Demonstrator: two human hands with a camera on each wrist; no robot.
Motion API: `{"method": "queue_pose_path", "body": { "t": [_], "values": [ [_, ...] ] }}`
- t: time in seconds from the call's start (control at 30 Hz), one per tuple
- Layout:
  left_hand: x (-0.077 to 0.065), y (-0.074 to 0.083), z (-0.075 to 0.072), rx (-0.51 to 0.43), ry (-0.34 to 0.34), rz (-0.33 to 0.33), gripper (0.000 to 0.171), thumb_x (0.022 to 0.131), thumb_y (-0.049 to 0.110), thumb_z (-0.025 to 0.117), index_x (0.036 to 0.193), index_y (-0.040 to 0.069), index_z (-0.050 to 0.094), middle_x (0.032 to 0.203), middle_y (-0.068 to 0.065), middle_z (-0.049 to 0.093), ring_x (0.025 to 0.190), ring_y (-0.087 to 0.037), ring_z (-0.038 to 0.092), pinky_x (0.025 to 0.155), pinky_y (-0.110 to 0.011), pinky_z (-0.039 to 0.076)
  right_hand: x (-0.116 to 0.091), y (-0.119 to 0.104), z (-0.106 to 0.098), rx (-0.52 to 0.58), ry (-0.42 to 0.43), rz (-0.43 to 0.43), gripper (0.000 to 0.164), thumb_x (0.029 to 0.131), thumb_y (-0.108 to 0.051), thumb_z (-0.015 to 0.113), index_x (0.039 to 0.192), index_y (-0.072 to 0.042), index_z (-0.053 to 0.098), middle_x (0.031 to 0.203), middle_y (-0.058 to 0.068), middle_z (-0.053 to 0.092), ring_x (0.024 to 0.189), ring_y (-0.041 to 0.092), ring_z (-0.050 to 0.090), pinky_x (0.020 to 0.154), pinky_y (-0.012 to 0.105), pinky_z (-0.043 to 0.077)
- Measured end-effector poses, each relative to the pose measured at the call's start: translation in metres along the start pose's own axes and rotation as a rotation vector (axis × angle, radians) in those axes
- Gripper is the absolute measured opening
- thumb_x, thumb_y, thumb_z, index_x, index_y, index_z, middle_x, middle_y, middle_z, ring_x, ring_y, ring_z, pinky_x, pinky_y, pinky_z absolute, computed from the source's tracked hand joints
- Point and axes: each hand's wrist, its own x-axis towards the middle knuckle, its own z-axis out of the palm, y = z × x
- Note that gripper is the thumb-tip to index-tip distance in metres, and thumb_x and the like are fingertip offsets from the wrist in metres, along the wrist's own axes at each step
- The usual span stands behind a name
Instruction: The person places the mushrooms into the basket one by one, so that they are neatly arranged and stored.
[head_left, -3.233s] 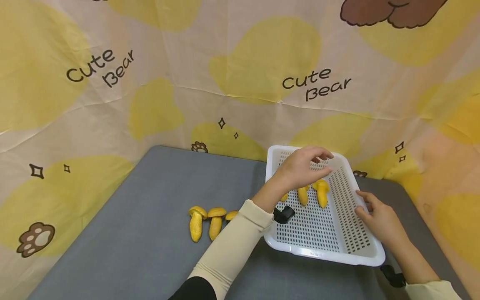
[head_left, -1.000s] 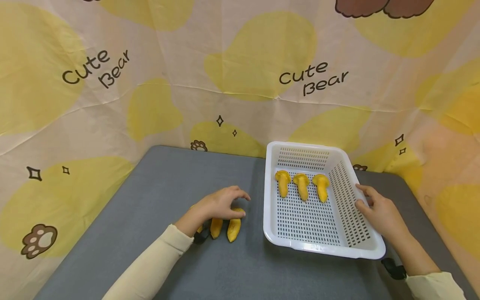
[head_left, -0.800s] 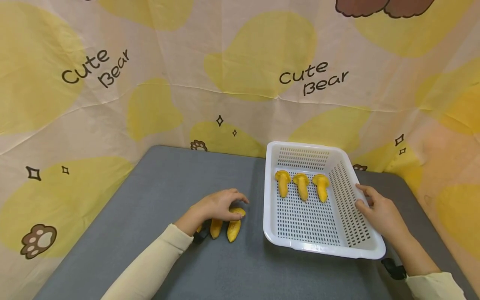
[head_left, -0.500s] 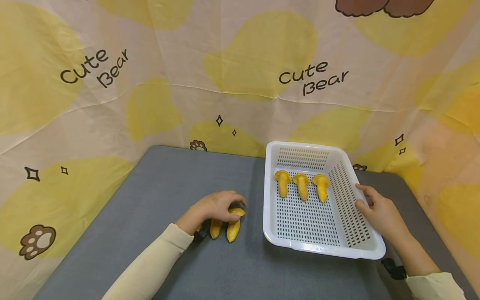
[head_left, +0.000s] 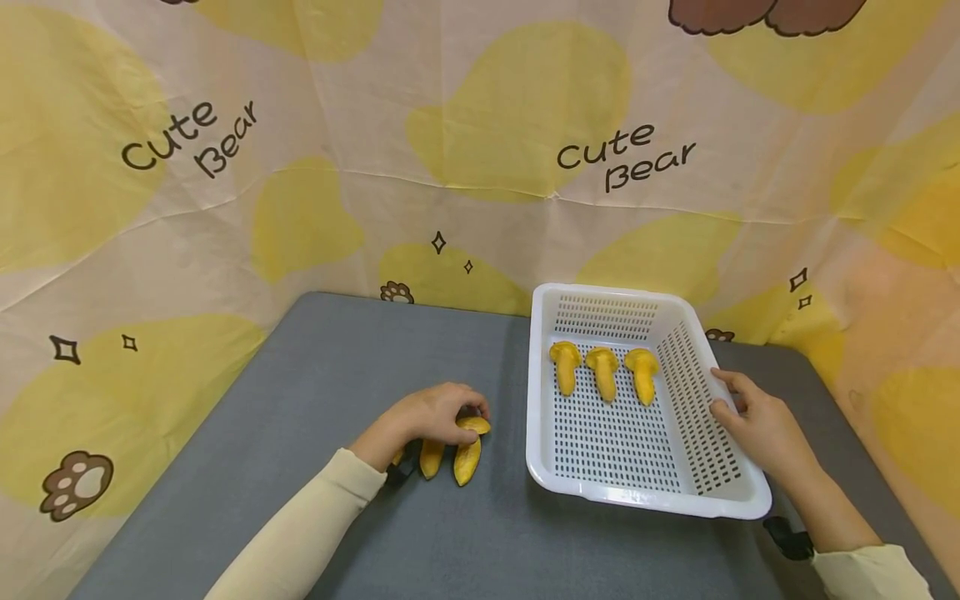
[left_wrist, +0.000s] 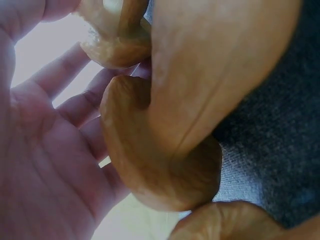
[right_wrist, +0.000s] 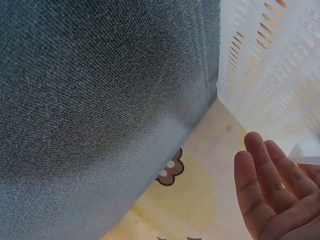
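Backdrop cloth, pale and patterned with yellow blotches, paw prints and the words "Cute Bear", hung behind and around the work area. Table, gray-covered, its far edge against the cloth. Basket, white, perforated, roughly rectangular, on the right part of the table. Sleeves, cream, one on each forearm. Hands, two: the right hand touches the basket's right rim, its fingers loosely extended along the outside; the left hand curls over the row on the table, thumb and fingers about the cap of the mushroom nearest the basket — a pinch. Wrist piece, black, beneath the right wrist. Mushrooms, yellow, in two rows: three in the basket, lying side by side toward its far end, caps away from the person; three on the table, left of the basket — the middle mushroom partly covered by the left hand, the leftmost mushroom mostly hidden.
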Motion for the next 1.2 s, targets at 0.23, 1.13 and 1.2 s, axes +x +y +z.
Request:
{"method": "queue_pose_path", "body": {
  "t": [0.23,1.13,1.2],
  "values": [
    [0.000,0.002,-0.001,-0.024,0.037,0.000,0.022,0.086,0.022,0.064,0.107,0.019,0.068,0.105,0.003,0.065,0.093,-0.013,0.059,0.085,-0.031,0.050,0.001,0.000,-0.001,-0.006,-0.004,-0.004,0.059,0.098,-0.026,0.045,0.147,0.003,0.030,0.110,0.035,0.057,0.060,0.017,0.066,0.048,0.030,0.054],
    [0.001,0.017,-0.035,-0.054,0.328,-0.004,0.026,0.080,0.023,0.065,0.105,0.021,0.066,0.099,0.007,0.061,0.089,-0.010,0.056,0.077,-0.028,0.051,0.000,0.000,-0.002,0.000,0.000,-0.023,0.057,0.098,-0.024,0.044,0.146,0.003,0.031,0.109,0.032,0.058,0.059,0.017,0.066,0.048,0.029,0.053],
    [0.000,0.019,-0.038,-0.062,0.354,-0.002,0.026,0.080,0.022,0.065,0.106,0.021,0.066,0.099,0.007,0.061,0.089,-0.009,0.057,0.075,-0.028,0.052,0.000,0.000,-0.002,-0.002,0.002,-0.029,0.057,0.098,-0.024,0.045,0.146,0.003,0.031,0.112,0.033,0.057,0.060,0.017,0.066,0.048,0.030,0.053]
  ]
}}
